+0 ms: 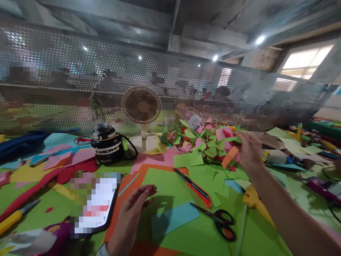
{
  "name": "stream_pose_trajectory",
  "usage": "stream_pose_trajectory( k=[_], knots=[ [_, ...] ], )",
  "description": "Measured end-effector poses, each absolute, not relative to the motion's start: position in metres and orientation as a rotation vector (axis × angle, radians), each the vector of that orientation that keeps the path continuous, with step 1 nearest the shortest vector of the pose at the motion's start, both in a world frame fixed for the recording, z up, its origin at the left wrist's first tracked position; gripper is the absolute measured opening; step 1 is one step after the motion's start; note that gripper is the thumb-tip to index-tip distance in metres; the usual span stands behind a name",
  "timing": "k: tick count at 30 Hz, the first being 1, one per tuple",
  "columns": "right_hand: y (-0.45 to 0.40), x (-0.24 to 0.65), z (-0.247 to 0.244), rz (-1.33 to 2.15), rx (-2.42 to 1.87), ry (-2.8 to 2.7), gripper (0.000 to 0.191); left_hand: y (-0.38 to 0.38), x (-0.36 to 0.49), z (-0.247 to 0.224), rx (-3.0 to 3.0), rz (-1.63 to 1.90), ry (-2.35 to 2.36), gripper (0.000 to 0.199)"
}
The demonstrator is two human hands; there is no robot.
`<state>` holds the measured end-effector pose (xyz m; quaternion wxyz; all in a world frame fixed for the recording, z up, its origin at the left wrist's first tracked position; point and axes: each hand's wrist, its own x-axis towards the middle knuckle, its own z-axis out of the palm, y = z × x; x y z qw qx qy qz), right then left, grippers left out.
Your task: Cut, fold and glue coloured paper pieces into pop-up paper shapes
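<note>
My left hand [130, 211] is above the green sheet of paper [160, 181], its fingers curled toward the thumb. Whatever lies between those fingertips, if anything, is hidden. At the right edge of a heap of coloured paper scraps [211, 145], my right hand [249, 151] touches the pile; its fingers are smeared and partly hidden. Just left of that hand is an orange paper scrap [230, 156]. Between both hands lie an orange-and-black utility knife [195, 188], a light-blue paper piece [174, 218] and black-handled scissors [220, 220].
A phone [99, 202] lies left of my left hand. Behind stand a black bottle [106, 145] and a small fan [142, 105], before a perforated metal screen [165, 71]. A yellow glue gun [254, 201] is under my right forearm; a purple tool [323, 188] lies far right.
</note>
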<state>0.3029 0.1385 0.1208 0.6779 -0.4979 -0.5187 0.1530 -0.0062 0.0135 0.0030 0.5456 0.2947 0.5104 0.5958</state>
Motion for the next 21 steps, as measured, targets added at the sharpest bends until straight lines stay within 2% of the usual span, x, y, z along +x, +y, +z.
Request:
stream_pose_trajectory(
  k=[4,6,8,10,13,18,21],
  knots=[
    [0.166,0.302,0.144,-0.154,-1.151,-1.083,0.034,0.012,-0.004,0.004,0.668,1.399,1.227,0.040],
    [0.190,0.301,0.152,-0.403,-1.183,-1.210,0.034,0.013,-0.004,0.005,0.658,1.381,1.241,0.041],
    [0.214,0.298,0.151,-0.501,-1.338,-1.405,0.032,0.014,-0.005,0.005,0.646,1.364,1.255,0.043],
    [0.229,0.294,0.140,-0.384,-1.525,-1.711,0.023,0.017,-0.006,0.003,0.626,1.362,1.265,0.046],
    [0.225,0.284,0.111,-0.350,-1.496,-1.906,0.013,0.019,-0.009,0.001,0.614,1.386,1.242,0.044],
    [0.169,0.273,0.070,-0.144,-1.410,-1.970,0.032,0.017,-0.010,0.004,0.660,1.462,1.218,0.035],
    [0.134,0.268,0.060,0.208,-1.338,-2.002,0.033,0.018,-0.010,0.007,0.647,1.509,1.253,0.038]
  ],
)
